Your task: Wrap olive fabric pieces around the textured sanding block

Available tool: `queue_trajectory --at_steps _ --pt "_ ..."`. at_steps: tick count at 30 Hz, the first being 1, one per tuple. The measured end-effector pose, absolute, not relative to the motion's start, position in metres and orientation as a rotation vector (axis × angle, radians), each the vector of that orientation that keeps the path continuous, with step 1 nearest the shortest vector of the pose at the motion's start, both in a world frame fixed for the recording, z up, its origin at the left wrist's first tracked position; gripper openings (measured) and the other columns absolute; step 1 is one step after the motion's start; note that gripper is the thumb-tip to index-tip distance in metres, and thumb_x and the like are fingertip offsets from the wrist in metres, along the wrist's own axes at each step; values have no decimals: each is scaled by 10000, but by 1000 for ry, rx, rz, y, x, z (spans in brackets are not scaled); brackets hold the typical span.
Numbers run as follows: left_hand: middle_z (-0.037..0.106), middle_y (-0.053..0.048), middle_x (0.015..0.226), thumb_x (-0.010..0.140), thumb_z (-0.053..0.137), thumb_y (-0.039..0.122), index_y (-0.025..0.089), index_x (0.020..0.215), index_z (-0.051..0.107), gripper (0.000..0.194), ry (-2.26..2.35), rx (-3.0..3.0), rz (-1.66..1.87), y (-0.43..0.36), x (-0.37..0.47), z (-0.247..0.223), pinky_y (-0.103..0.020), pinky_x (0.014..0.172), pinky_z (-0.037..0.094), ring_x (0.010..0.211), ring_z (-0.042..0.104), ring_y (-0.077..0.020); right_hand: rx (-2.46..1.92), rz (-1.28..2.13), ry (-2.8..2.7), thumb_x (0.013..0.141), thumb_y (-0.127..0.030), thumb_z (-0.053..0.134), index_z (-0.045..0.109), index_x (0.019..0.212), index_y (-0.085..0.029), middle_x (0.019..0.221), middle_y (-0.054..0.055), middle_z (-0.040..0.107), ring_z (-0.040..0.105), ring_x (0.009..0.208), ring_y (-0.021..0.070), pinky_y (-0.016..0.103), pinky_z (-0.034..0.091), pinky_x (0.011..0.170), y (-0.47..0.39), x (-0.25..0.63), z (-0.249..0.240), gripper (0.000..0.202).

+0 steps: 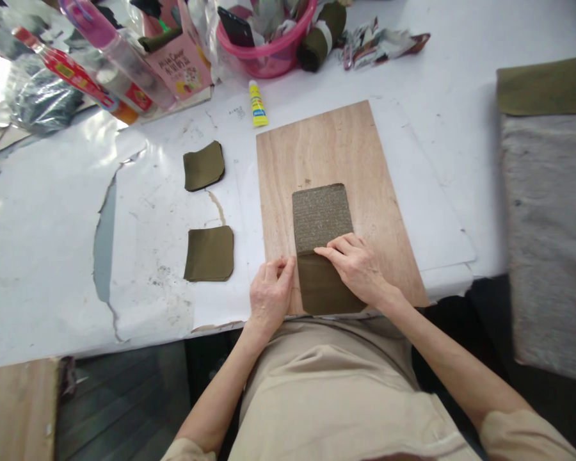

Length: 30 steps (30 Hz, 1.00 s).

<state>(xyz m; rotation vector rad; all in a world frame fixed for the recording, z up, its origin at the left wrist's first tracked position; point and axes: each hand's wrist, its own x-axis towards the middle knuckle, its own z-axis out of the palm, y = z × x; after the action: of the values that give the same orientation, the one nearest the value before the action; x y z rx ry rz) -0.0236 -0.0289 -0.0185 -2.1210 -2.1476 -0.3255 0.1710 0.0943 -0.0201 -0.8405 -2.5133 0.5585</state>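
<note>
An olive-green fabric piece (pixel 327 282) lies on a plywood board (pixel 317 147) in front of me. Its far half is a greyish, ribbed-looking panel (pixel 320 214), and a fold or seam crosses between the two parts. At the left end of that seam, my left hand (pixel 272 288) is closed, thumb and fingertips pressed together at the cloth's edge. My right hand (pixel 355 266) rests over the right side, its fingers closed and the index fingertip on the seam. Part of the cloth is hidden under this hand.
Two stacks of olive fabric pieces, a far stack (pixel 204 166) and a near stack (pixel 209 254), lie left of the board. Beyond are a yellow glue tube (pixel 258 105), a pink basket (pixel 273 54) and several bottles. A grey-covered surface with olive cloth (pixel 544 86) stands at right.
</note>
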Motion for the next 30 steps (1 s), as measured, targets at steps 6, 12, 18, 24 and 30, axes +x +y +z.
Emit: queue_trajectory --at_steps 6,12,18,24,30 --pt "630 -84 984 936 499 151 186 1185 624 280 -2148 -2151 -576 -28 -21 -17 -292 799 479 891 557 -184 -841 590 -2506 974 -163 454 646 1182 -219 1005 68 658 519 983 223 380 406 887 93 171 -24 288" --pt "612 -61 923 921 572 203 222 1149 648 241 -2077 -2175 -457 -21 -15 -20 -286 732 444 817 532 -173 -851 842 -2332 966 -202 493 660 1134 -247 988 56 667 556 963 214 386 448 878 100 173 -19 241" --pt "602 -58 902 914 582 201 219 1135 647 231 -2068 -2172 -469 -20 -14 -20 -286 701 429 797 510 -173 -871 1084 -1924 944 -257 550 693 1040 -258 962 32 649 608 917 178 339 498 834 98 177 -8 172" --pt "597 -69 930 914 574 197 210 1139 640 235 -2066 -2186 -496 -21 -16 -23 -307 722 441 826 519 -184 -1104 1058 -1411 918 -322 592 696 976 -226 852 11 643 614 800 151 325 502 797 96 174 -6 153" --pt "590 -74 949 920 559 199 209 1157 629 247 -2076 -2198 -505 -21 -16 -26 -316 730 439 845 525 -193 -1212 1062 -1724 901 -328 617 678 1013 -233 940 24 656 609 860 175 341 493 805 106 165 6 159"
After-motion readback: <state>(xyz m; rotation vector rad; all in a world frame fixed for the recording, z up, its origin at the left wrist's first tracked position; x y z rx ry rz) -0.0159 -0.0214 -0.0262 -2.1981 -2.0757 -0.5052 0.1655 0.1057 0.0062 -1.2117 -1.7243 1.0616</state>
